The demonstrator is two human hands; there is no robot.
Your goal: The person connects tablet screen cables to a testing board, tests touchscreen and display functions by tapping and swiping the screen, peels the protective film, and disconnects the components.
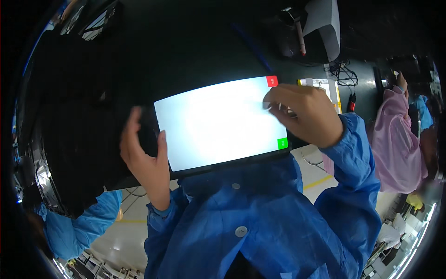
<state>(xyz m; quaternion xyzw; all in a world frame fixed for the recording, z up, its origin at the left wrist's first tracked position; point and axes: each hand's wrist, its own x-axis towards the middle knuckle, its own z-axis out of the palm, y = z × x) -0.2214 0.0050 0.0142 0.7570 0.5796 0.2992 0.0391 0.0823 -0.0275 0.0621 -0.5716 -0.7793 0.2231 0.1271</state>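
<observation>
A lit display panel (218, 125) glows plain white on the dark table in front of me, slightly tilted to one side. It carries a red square at its far right corner and a green one at its near right corner. My left hand (145, 156) is beside the panel's left edge, fingers apart and somewhat blurred, holding nothing that I can see. Over the right edge my right hand (309, 111) has its thumb and fingers drawn into a pinch. Something small and pale shows at those fingertips, too blurred to name.
Behind my right hand lies a yellow-edged flat piece (338, 95). Near it are a black cable (344, 74) and a red-and-black connector (352, 104). A white sheet (329, 28), a marker (301, 39) and a blue strip (251, 46) are farther back. People in pink (395, 144) and blue (83, 228) flank me.
</observation>
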